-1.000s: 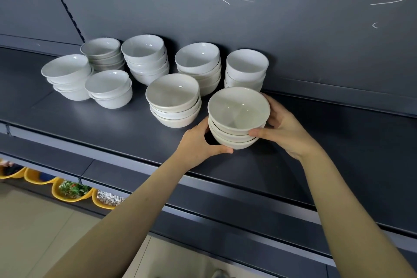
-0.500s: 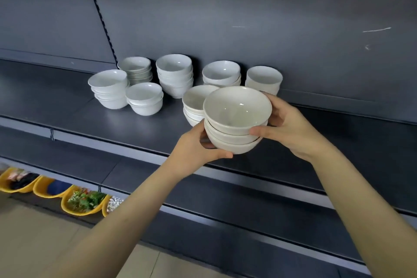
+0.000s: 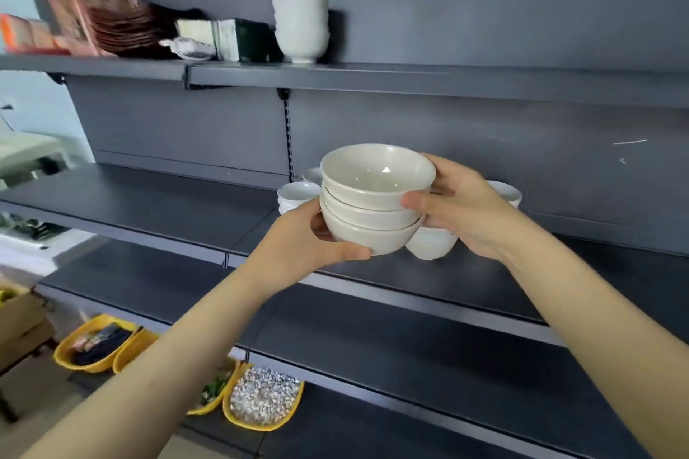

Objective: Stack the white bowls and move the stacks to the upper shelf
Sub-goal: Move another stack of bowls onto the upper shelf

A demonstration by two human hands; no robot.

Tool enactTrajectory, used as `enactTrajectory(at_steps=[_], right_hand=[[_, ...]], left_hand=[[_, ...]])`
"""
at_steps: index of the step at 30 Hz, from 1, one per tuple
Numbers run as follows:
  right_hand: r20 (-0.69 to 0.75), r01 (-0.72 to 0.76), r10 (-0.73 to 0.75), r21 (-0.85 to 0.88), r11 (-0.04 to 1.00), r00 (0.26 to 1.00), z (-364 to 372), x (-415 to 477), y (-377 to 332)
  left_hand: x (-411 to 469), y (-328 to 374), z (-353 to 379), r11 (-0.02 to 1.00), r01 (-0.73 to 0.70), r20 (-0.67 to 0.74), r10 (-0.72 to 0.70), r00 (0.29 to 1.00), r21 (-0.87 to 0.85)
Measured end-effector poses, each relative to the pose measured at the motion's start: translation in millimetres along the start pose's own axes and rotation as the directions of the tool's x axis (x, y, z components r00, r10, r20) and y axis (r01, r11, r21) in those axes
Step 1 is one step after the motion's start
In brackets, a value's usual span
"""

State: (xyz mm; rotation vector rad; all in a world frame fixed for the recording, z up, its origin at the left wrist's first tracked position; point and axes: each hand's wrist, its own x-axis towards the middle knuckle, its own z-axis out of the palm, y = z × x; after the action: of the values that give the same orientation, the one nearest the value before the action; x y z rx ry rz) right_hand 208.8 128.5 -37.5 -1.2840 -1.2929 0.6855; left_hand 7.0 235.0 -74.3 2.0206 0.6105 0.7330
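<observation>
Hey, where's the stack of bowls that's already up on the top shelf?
In the head view, the white stack stands on the upper shelf, just right of the dark box, above and left of the stack in both hands.

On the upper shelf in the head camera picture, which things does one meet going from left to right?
Orange packet → stack of reddish-brown plates → crumpled silver wrapper → dark green box → stack of white bowls. To the right of the bowls, the upper shelf shows nothing more.
</observation>
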Motion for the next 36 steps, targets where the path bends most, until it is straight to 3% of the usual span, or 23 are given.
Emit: enactTrajectory(at_steps=[8,17,22,28,36], right_hand=[[0.039,0.094,-0.096,0.052,0.994,0.995,37.0,37.2,-89.2],[0.098,0.195,-0.187,-0.078,0.978,0.978,29.2,113.9,-152.8],[0.058,0.201,-0.195,-0.135,0.970,0.979,21.0,165.3,-169.2],[0.025,0.186,-0.185,-0.179,0.966,0.982,11.2,223.6,-164.9],[-0.056,0.071,-0.086,-0.223,0.972,0.995,13.8,291.5,-138.8]], left_hand=[[2.2,52.9,-87.7,0.998,-0.058,-0.051,0.058,0.997,-0.005],[73.5,80.7,-142.8,0.982,-0.190,-0.100,0.189,0.977,0.000],[128.0,85.0,-167.6,0.970,-0.244,-0.091,0.242,0.966,-0.018],[195.4,70.5,-192.0,0.972,-0.236,-0.042,0.236,0.971,0.012],[280.4,37.6,-222.9,0.965,-0.249,0.161,0.234,0.959,0.081]])
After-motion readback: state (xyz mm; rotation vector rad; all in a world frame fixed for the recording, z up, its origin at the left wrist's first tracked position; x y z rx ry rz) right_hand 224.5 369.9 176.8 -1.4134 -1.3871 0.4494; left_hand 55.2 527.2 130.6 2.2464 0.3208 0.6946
